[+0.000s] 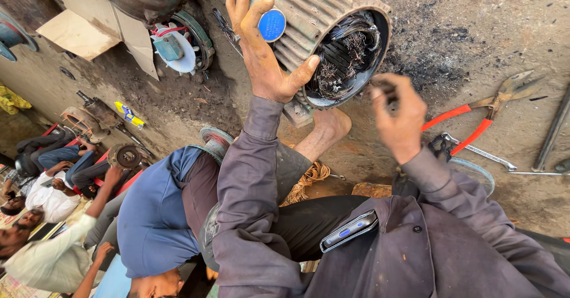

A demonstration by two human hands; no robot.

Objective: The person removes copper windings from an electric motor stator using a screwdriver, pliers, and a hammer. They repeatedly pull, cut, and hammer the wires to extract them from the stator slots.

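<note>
A ribbed grey motor housing lies on the dirt floor, its open end full of dark burnt copper windings. My left hand grips the housing's rim, with the thumb at the edge of the opening and the fingers up by a round blue plate. My right hand is blurred just right of the opening, its fingers closed on a small dark thing I cannot identify. My bare foot braces against the housing from below.
Red-handled cutters, a spanner and a metal bar lie on the ground at right. Another motor with a white fan sits at upper left. A person in a blue shirt and other people crouch at left.
</note>
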